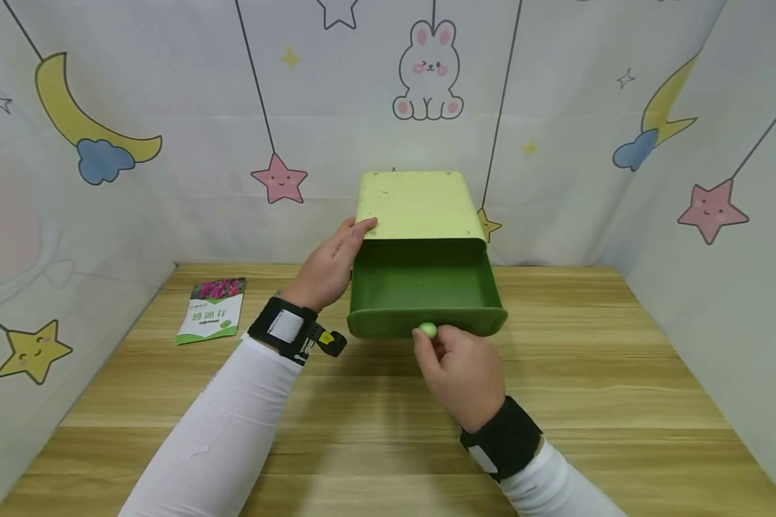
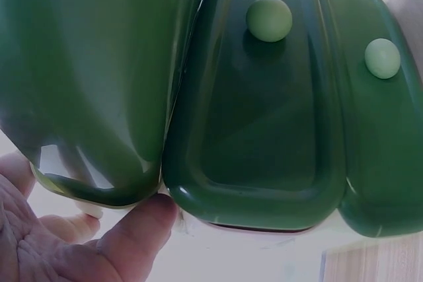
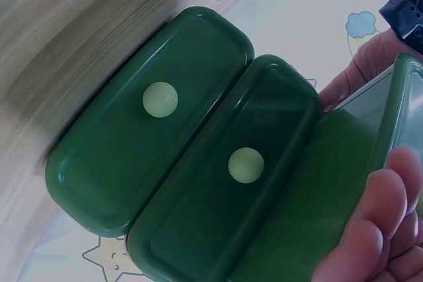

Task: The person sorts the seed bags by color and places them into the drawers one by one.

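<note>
A small cabinet [image 1: 420, 205] with a pale yellow-green shell and three dark green drawers stands on the table. Its top drawer [image 1: 388, 323] is pulled out, showing a bare green inside. My right hand [image 1: 465, 370] pinches the round light green knob [image 1: 428, 330] of that drawer between thumb and fingers. Against the cabinet's left side rests my left hand [image 1: 330, 269], fingers extended near the upper front corner. Below, the middle drawer [image 3: 277, 107] and the bottom drawer [image 3: 112, 170] are closed, each with its own knob, as the right wrist view shows.
A seed packet [image 1: 213, 312] with pink flowers lies on the wooden table [image 1: 595, 373] at the left. Part of another packet peeks out by my left wrist. A printed cloth [image 1: 550, 194] hangs behind the cabinet and along both sides.
</note>
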The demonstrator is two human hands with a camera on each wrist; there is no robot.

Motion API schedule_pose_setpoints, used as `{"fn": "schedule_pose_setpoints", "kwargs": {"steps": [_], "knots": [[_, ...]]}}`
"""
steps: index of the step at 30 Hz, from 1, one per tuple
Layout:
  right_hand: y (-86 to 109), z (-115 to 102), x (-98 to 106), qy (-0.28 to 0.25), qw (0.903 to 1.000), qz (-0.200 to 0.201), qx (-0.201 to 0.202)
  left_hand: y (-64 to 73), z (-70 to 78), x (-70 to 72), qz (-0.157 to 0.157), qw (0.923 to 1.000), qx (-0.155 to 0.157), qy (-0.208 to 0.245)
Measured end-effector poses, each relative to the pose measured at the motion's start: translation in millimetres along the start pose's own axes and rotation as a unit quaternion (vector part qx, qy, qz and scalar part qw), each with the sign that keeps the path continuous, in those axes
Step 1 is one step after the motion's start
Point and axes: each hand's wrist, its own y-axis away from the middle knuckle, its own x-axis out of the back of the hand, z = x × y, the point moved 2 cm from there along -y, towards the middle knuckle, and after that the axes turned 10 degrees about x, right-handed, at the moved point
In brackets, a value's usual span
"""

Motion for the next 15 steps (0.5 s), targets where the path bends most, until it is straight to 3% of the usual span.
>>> {"fn": "schedule_pose_setpoints", "kwargs": {"steps": [15], "knots": [[2.8, -3.4, 2.3, -0.012, 0.9999, -0.005, -0.003, 0.0, -2.9, -1.3, 0.003, 1.0000, 0.007, 0.000]]}}
